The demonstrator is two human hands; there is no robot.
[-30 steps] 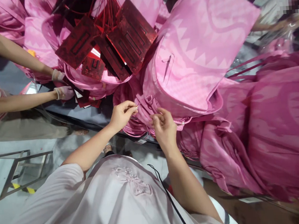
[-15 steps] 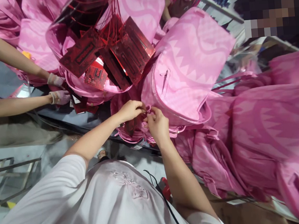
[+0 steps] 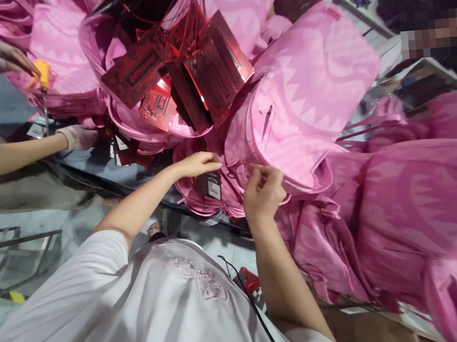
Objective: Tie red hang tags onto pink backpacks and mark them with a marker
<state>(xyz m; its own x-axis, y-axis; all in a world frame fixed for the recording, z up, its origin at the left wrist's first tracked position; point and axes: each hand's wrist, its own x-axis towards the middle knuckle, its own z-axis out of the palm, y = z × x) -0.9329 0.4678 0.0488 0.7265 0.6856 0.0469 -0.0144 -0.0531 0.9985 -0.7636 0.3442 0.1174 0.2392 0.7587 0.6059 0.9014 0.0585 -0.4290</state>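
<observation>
My left hand is pinched at the lower edge of a pink patterned backpack, and a small dark tag hangs just under its fingers. My right hand is curled closed beside it, pinching a thin pink strap or string at the bag's base. A bunch of red hang tags dangles on red strings just above both hands.
Pink bags are piled all round, to the right and at the upper left. A co-worker's gloved hands work at the left, one by a yellow tool. A metal frame stands on the floor at the left.
My hands, close together half a second ago, have drawn apart. The right hand moved right and down, and the small dark tag now shows under the left hand.
</observation>
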